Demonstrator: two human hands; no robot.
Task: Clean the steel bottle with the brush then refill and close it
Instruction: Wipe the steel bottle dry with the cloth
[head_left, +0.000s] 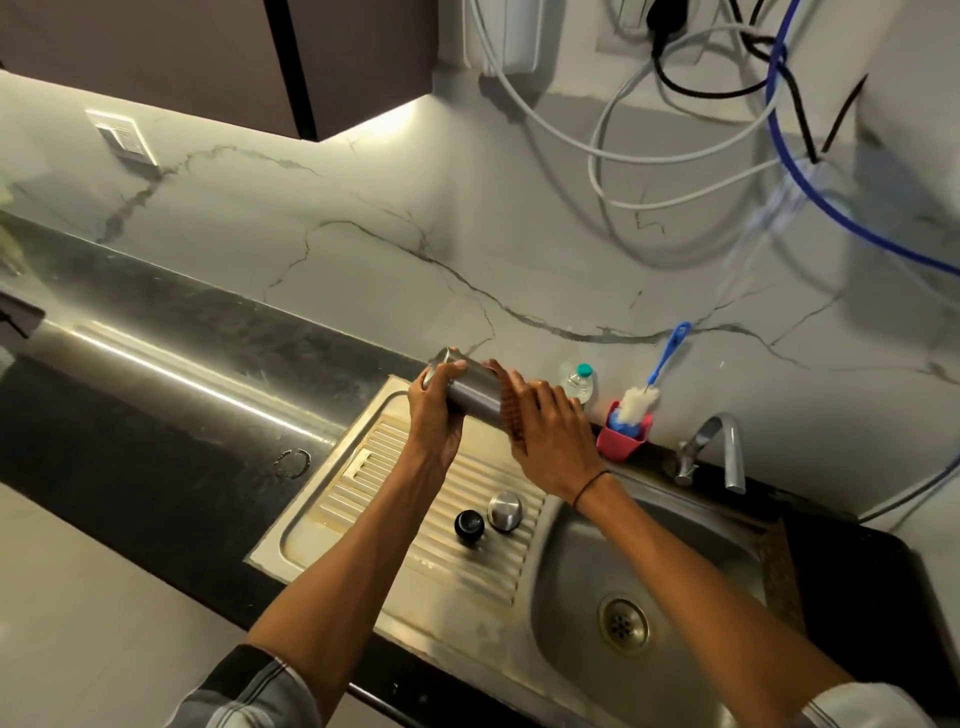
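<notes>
I take the sink (582, 561) as my landmark. Above its ribbed draining board (415, 519), at the far edge, I hold the steel bottle (470, 392) on its side, off the metal. My left hand (434, 410) is clenched around the bottle's left end, fingers wrapped over the top. My right hand (550, 441) presses a reddish-brown scrubbing brush (511, 415) against the bottle's right part, so that hand is closed on the brush, its bristles touching the steel.

I judge this to be the outside scrub, early in the task: rinsing, refilling and closing are not yet done. Two caps lie on the draining board nearer to me, a black cap (469, 524) and a steel cap (504, 511), just beside each other, so the bottle is open.

Behind the sink's basin, a red holder (621, 441) holds a long bottle brush (652, 387) with a blue handle, leaning on the wall. The tap (719, 449) stands to the right of that holder.

Next I would probably need that long brush for the inside, which calls for setting the scrubber down and turning the bottle's mouth toward my right hand. I cannot tell from here which end the mouth is.
</notes>
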